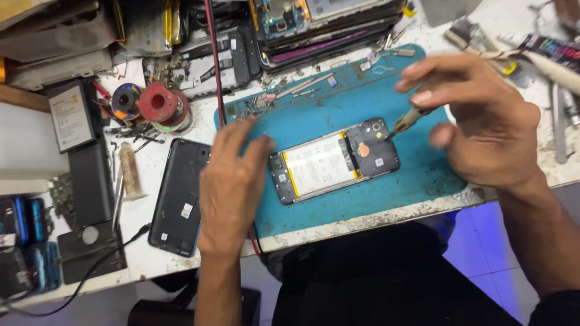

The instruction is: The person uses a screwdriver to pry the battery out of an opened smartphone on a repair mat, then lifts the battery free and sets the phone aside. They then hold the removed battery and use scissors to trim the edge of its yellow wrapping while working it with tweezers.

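An opened phone (334, 160) lies back-up on the blue work mat (374, 199), its pale battery and dark board cover showing. My right hand (477, 124) holds a small screwdriver (406, 122) whose tip touches the phone's upper right corner. My left hand (232, 181) rests flat on the mat's left edge, fingers spread beside the phone's left end, holding nothing.
A black phone back cover (179, 196) lies left of my left hand. Solder spools (158, 104), a loose battery (71, 118), stacked phones (326, 27), loose screws and small parts crowd the back of the white bench. Tools (559, 66) lie at right. A red cable (212, 60) crosses the bench.
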The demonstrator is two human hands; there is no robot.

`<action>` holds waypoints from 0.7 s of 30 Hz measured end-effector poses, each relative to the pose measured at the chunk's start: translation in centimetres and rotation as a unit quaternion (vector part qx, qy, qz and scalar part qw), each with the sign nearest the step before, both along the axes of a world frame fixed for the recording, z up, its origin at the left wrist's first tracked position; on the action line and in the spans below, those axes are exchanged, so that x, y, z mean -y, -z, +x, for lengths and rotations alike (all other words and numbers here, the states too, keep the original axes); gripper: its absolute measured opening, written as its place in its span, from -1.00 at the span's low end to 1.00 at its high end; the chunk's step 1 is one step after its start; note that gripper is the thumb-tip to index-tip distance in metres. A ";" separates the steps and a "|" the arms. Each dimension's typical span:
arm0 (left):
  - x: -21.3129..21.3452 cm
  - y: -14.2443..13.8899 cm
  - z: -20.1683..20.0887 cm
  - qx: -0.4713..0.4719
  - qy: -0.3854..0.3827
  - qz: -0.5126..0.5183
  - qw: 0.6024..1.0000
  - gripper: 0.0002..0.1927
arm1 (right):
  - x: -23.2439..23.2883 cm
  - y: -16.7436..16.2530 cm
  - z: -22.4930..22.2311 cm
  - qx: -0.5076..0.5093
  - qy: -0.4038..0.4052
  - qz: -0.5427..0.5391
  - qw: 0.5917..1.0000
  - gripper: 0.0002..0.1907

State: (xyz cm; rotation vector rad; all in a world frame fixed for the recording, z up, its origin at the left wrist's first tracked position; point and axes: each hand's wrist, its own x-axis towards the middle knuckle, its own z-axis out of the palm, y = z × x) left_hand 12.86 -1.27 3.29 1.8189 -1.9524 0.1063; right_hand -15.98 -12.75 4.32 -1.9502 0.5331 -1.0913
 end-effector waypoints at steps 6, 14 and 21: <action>1.1 1.6 -1.2 -0.023 -0.034 0.016 0.999 -0.86 | 0.3 1.8 -1.9 0.044 0.012 -0.018 0.999 -0.62; 2.6 1.6 -3.6 0.011 -0.047 0.022 0.999 -0.84 | 1.1 1.4 -4.1 -0.011 0.020 0.024 0.999 -0.70; 2.4 1.1 -3.7 0.029 -0.011 -0.026 0.999 -0.79 | 1.2 0.9 -3.8 0.059 -0.010 0.008 0.998 -0.79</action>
